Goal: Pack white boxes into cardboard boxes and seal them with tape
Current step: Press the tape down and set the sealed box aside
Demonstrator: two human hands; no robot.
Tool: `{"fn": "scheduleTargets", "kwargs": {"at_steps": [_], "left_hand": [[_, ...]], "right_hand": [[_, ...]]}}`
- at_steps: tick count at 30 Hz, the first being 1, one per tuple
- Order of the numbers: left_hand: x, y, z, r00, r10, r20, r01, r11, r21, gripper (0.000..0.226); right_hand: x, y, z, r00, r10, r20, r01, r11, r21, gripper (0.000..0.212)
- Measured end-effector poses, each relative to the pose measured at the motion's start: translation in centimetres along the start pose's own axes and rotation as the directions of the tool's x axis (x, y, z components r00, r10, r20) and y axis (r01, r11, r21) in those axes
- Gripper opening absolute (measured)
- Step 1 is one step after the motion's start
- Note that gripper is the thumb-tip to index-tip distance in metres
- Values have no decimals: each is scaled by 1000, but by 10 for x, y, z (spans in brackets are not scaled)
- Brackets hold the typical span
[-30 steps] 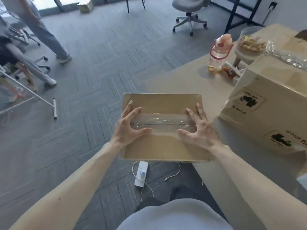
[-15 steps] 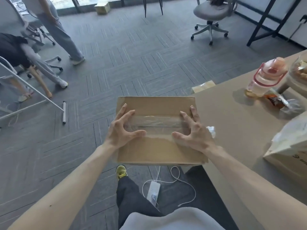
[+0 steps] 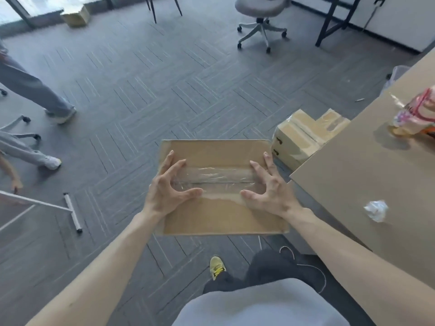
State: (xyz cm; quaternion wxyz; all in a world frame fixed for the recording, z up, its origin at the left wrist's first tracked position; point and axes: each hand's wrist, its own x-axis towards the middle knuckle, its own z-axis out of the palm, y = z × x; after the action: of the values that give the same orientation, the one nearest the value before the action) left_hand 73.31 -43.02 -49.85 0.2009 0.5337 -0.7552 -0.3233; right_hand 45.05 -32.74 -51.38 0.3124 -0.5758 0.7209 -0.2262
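A closed cardboard box (image 3: 219, 215) hangs in the air over the carpet, just left of the table corner. Clear tape (image 3: 216, 176) runs wrinkled along its top seam. My left hand (image 3: 168, 184) grips the box's left end, fingers curled over the edge and thumb pressed on the tape. At the right end my right hand (image 3: 268, 187) grips it the same way. No white boxes are visible.
Taped cardboard boxes (image 3: 299, 140) are stacked on the floor beside the tan table (image 3: 367, 184). On the table lie a crumpled wad (image 3: 376, 210) and a pink bottle (image 3: 416, 114). An office chair (image 3: 261, 17) stands far back; a person's legs (image 3: 30, 90) at left. White stand bar (image 3: 73, 212) lies on the floor.
Both hands have carried the box left, off the table and out over the floor. The big printed carton has left the view and the stacked floor boxes have come in.
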Motion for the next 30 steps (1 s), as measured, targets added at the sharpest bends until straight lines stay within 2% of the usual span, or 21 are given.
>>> {"fn": "scheduleTargets", "kwargs": {"at_steps": [7,14,24,30], "left_hand": [[99,-12,-21,990,90,110,-93,996,17,103],[211,16,-7,954,217,206,-231,972,43,95],[401,81,53,882,336,331,-372,927,48,94],[500,120,112,812,387,437,-429,904,-4,99]], "right_hand": [[62,-19,0,989,110,-100,-107,994,39,88],[122,-4,-27,957,195,-213,-171,978,122,90],[244,60,-95,881,323,-345,-260,941,215,90],[303,109,-137,826,411,-386,-332,908,257,90]]}}
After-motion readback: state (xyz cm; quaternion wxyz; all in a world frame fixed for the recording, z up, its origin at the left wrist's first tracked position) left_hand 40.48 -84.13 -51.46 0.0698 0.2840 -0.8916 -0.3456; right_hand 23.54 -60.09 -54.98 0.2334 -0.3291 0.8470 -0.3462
